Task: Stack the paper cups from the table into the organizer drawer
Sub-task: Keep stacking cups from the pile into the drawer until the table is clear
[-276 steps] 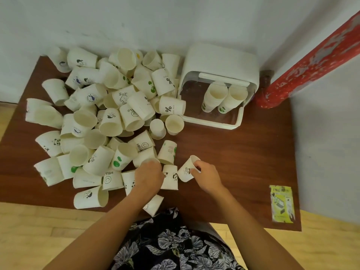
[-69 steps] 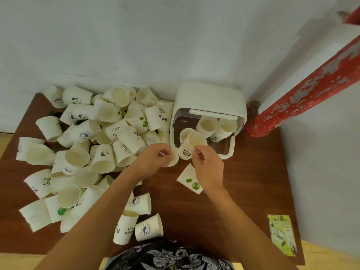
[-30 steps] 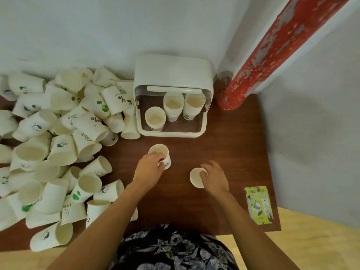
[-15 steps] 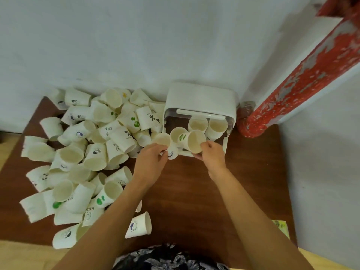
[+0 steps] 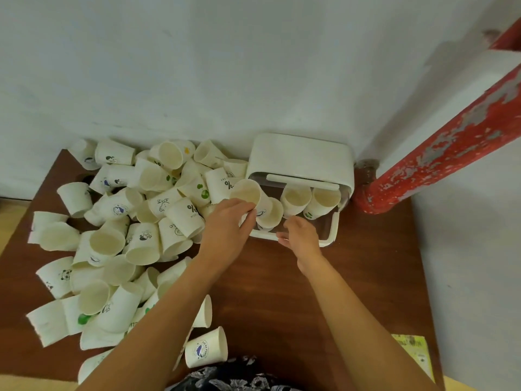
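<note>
My left hand point(image 5: 229, 221) is gripping a paper cup point(image 5: 248, 194) at the organizer drawer point(image 5: 328, 235)'s left edge — mouth tilting toward me, long axis leaning; my right hand point(image 5: 300, 238) is hanging open just before it.

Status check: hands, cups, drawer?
Left hand holds a paper cup at the drawer edge. Right hand open, empty. Three cups in drawer. Loose cup pile crowds drawer's left side.

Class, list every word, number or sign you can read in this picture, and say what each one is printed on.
"%": large black sign on a paper cup lying in the pile, with small unreadable print below it.
"%": partly seen on another cup beside the organizer drawer.
Yellow-green leaflet: print too blurred to read.
Other cups: drawings and tiny blurred print only.
</note>
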A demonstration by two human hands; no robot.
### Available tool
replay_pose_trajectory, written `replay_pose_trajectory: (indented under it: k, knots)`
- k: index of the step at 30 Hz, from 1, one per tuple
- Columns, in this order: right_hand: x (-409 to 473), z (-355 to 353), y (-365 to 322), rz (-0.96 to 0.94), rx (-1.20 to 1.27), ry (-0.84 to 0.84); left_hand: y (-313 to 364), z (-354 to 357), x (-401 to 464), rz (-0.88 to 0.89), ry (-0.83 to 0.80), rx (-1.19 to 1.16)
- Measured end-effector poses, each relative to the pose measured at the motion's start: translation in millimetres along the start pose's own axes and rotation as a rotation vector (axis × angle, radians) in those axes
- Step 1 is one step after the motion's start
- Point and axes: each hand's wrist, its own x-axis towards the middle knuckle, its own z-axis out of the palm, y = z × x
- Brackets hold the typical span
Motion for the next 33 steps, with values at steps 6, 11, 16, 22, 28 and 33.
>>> replay_pose_trajectory:
  k: [6,11,16,22,28,33]
  knots:
    - [-4,-4,4,-0.012,-0.125,-0.079,-3,24,11,0.036,-0.152,0.062]
    - [0,-7,14,-0.021,-0.194,-0.109,-13,48,22,0.043,-0.316,0.144]
    - [4,-13,22,-0.005,-0.203,-0.114,-14,69,27,0.051,-0.394,0.235]
    - [12,-23,26,0.000,-0.245,-0.113,-15,82,28,0.024,-0.364,0.239]
    - [15,-29,34,-0.032,-0.321,-0.112,-21,94,31,-0.002,-0.412,0.257]
    - [0,-30,40,-0.101,-0.513,-0.132,-17,84,22,0.002,-0.332,0.159]
